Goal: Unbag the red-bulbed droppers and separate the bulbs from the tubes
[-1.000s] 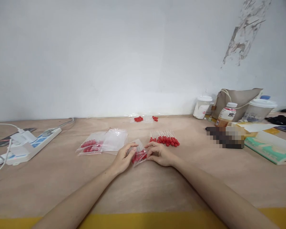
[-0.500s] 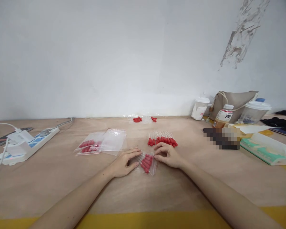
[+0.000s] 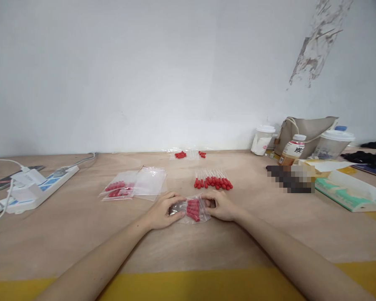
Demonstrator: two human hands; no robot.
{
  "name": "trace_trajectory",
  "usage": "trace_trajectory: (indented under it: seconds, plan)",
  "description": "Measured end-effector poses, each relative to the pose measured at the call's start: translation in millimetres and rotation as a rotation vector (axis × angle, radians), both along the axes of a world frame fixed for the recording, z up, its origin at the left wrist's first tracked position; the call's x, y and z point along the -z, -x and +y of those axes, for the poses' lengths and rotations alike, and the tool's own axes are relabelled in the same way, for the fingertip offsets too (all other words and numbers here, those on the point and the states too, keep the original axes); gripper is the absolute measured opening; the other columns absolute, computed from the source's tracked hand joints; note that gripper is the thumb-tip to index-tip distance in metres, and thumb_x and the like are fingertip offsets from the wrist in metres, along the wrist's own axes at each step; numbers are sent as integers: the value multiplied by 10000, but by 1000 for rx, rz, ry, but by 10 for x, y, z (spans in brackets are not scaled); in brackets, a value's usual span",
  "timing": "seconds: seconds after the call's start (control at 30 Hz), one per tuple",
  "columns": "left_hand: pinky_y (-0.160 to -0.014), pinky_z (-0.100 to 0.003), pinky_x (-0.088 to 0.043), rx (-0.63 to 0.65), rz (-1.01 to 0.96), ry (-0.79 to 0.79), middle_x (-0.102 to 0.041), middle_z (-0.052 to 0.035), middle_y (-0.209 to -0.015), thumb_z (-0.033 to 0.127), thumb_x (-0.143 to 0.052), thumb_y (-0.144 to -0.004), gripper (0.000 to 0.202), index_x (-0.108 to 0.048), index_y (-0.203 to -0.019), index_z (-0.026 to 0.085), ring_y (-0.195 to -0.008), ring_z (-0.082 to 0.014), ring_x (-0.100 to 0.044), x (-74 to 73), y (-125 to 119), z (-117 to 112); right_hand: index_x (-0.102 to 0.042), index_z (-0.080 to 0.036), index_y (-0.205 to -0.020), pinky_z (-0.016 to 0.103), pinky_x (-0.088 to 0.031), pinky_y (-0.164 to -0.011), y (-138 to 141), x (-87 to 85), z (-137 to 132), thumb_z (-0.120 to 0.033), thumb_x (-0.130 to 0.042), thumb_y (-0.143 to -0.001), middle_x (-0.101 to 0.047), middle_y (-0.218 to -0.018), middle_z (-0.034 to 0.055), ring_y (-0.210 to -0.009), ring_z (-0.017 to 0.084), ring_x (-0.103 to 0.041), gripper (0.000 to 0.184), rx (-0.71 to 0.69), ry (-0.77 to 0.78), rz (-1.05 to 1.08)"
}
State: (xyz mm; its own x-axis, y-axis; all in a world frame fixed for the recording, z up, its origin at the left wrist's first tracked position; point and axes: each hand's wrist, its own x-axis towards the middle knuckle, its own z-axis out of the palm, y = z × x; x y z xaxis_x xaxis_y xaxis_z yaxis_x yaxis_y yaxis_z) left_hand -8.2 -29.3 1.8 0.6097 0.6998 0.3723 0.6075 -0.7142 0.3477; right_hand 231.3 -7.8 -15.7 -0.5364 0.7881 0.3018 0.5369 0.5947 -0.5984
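Note:
A clear plastic bag (image 3: 183,204) lies on the table in front of me, with several red-tipped sticks (image 3: 193,210) inside. My left hand (image 3: 166,211) holds the bag's left end, thumb at the near side and fingers at the far side. At the opposite end, the curled fingers of my right hand (image 3: 222,205) grip the bag's right edge. Just beyond my right hand lies a row of loose red-tipped sticks (image 3: 217,182), white stems pointing away from me. Left of them rest filled bags (image 3: 118,189) of red-tipped sticks, overlapping flat clear bags (image 3: 150,180).
Small red pieces (image 3: 180,154) lie on plastic by the wall. A white power strip (image 3: 47,190) with cables is at left. At right stand a lidded cup (image 3: 263,141), a bottle (image 3: 293,150), a grey bag (image 3: 311,131) and a green-and-white packet (image 3: 347,190).
The bag has turned so its sticks lie more level, and it is spread flatter. My right hand has shifted slightly right along with the bag's edge.

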Motion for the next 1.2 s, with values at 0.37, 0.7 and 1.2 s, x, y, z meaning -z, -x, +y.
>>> trace_trajectory:
  seconds: [0.37,0.7,1.2]
  plan:
    - [-788,-297,-412,-25,-43,-7,-563,-59,-964,365,-506,-798,327,-546,-1084,214,-881,-175,-516,15,8,33,-636,-181,-877,184,-324,-542,45,-79,-52,-353,-745,-515,-518,-753,-19,-657,90,-427,416,-89,116,246]
    - [-788,-303,-417,-63,-55,-30,-568,-59,-950,353,-507,-796,310,-561,-1069,215,-874,-181,-527,63,-1,38,-547,-172,-718,186,-354,-505,167,-146,-211,-257,-715,-515,-532,-679,-35,-584,81,-456,277,16,137,172]
    - [-796,-301,-419,-57,-50,3,-562,-57,-959,350,-506,-798,295,-567,-1049,207,-894,-180,-519,58,3,56,-520,-174,-797,189,-384,-515,170,-145,-180,-210,-692,-527,-530,-714,-23,-601,83,-469,322,-17,158,125]
